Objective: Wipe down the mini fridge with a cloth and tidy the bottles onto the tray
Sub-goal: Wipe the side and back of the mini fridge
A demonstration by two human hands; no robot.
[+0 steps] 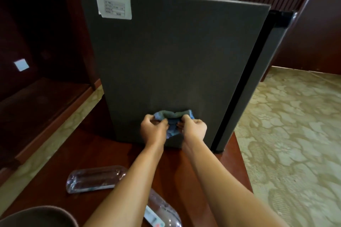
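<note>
I see the mini fridge (175,57) standing upright on a dark wooden table (96,155), its flat grey side facing me and filling most of the view. A white label (114,6) sits near that side's top left corner, its print too blurred for me to read. Along the right edge I see the black strip of the door seam.

Both of my hands are low against the grey panel, close together. My left hand (154,127) and my right hand (193,128) are each clenched on the blue cloth (172,120), which is bunched between them. The upper part of the cloth spreads out above my knuckles in front of the panel, and a fold hangs down between my wrists. I cannot tell how firmly it presses on the surface.

Nearer to me, two clear plastic bottles lie on their sides on the table. One bottle (96,178) lies to the left of my left forearm. The second bottle (162,212) lies between my forearms at the near edge, showing a white label with some red on it. At the near left corner I see the curved brown rim of the tray (36,214); neither bottle is on it. Patterned beige carpet (295,134) covers the floor to the right.
</note>
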